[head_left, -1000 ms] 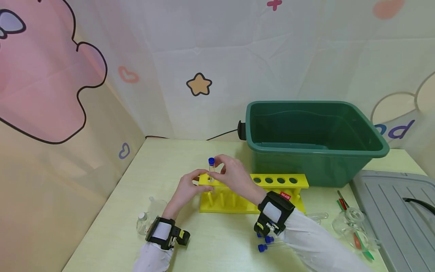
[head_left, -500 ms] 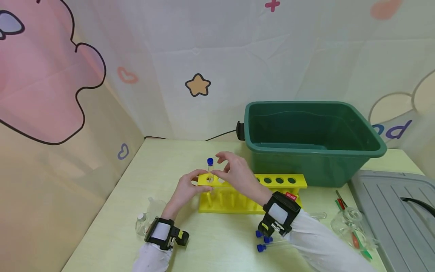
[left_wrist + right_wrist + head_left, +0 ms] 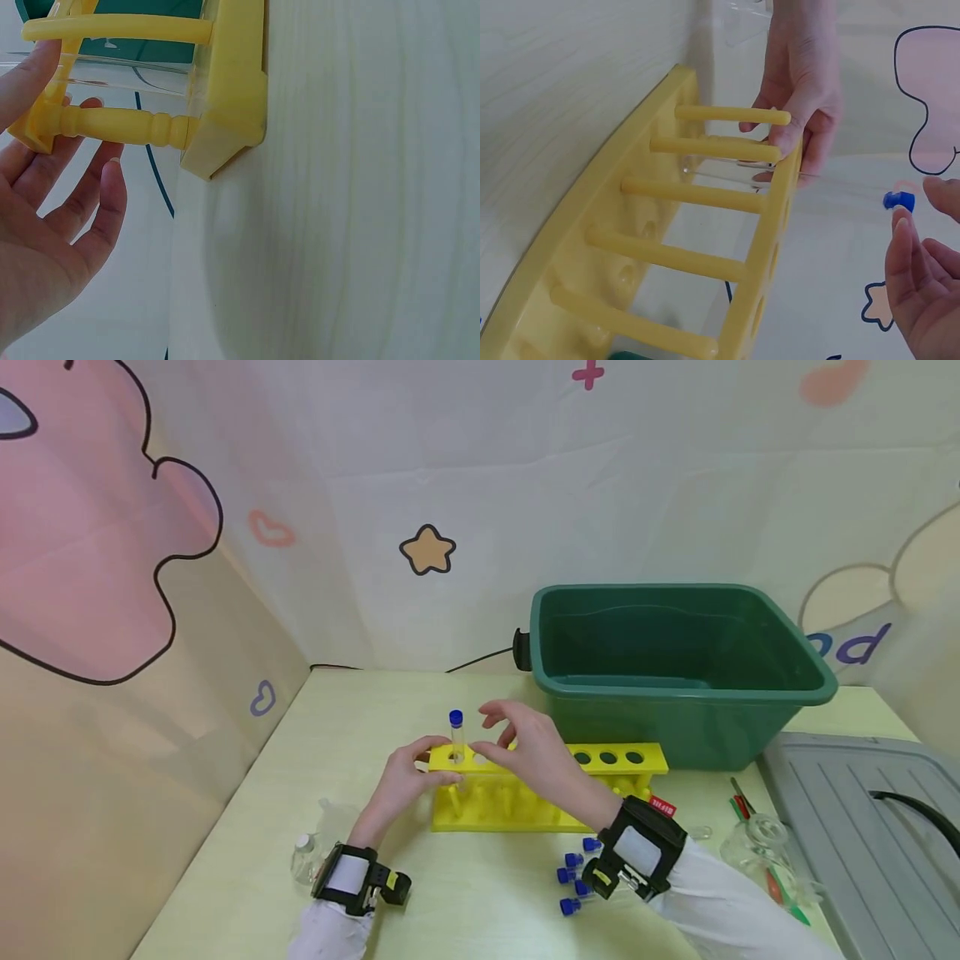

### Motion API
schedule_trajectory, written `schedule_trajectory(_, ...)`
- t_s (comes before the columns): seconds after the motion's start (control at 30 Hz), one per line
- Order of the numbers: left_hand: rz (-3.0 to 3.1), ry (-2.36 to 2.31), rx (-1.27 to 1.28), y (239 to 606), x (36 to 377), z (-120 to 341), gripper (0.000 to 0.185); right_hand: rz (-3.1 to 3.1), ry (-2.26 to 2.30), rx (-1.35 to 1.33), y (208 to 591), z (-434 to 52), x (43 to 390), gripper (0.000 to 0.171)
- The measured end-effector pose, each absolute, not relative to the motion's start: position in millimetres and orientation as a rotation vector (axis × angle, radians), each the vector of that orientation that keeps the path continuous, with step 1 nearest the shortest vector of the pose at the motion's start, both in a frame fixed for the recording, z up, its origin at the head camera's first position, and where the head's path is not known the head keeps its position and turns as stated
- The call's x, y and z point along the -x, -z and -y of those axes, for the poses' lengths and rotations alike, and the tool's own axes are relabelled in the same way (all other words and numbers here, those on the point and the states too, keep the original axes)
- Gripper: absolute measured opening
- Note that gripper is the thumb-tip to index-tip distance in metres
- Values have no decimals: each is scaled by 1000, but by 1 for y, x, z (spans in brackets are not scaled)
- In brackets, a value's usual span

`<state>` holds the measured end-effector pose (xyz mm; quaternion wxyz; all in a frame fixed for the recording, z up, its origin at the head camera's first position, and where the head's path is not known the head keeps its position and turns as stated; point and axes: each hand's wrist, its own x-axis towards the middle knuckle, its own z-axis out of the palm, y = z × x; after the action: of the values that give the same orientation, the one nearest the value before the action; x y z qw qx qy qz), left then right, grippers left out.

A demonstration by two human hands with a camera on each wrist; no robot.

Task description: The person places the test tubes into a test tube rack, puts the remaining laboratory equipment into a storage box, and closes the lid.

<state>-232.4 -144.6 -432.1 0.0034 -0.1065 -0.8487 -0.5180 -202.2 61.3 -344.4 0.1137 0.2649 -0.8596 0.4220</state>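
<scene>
A capped test tube [image 3: 456,739] stands upright in the leftmost hole of the yellow rack [image 3: 600,760] on the bench [image 3: 480,893], its blue cap well above the rack's top plate. The left hand [image 3: 405,777] grips the left end of the rack, thumb over the top plate and fingers curled round the end, as the right wrist view shows. The right hand [image 3: 525,747] hovers just right of the tube's cap with fingers loosely spread and touching nothing; in the right wrist view its fingertips [image 3: 907,225] sit just beside the blue cap [image 3: 898,200] but apart from it.

This looks like the moment just after seating a tube: it is in its hole and the right hand is free of it. More blue-capped tubes [image 3: 573,881] lie on the near bench beside the right wrist, and the holes to the right in the rack are empty. A next move would likely call for the right hand to reach back to those loose tubes, pinch one near its cap, and line it up over the neighbouring hole while the left hand steadies the rack.

A green tub [image 3: 675,668] stands far right, behind the rack.
</scene>
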Motion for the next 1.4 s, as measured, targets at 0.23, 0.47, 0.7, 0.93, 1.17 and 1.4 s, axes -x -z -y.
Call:
schedule_trajectory(0.23, 2656, 1628, 332, 434, 233, 146, 47, 2482, -1235, -847, 338, -67, 191, 38)
schedule_trajectory(0.47, 2662, 1613, 317, 433, 231, 146, 48, 2509, -1228, -861, 334, -71, 183, 35)
schedule_trajectory(0.7, 2680, 1603, 306, 432, 232, 147, 49, 2565, -1208, -915, 333, -84, 167, 32)
schedule_trajectory(0.93, 2676, 1603, 299, 429, 231, 146, 50, 2666, -1167, -955, 336, -101, 150, 23)
schedule_trajectory(1.17, 2677, 1601, 293, 430, 232, 145, 50, 2773, -1071, -973, 342, -116, 142, 18)
schedule_trajectory(1.4, 2692, 1589, 299, 431, 232, 145, 52, 2863, -969, -1082, 350, -130, 138, 14)
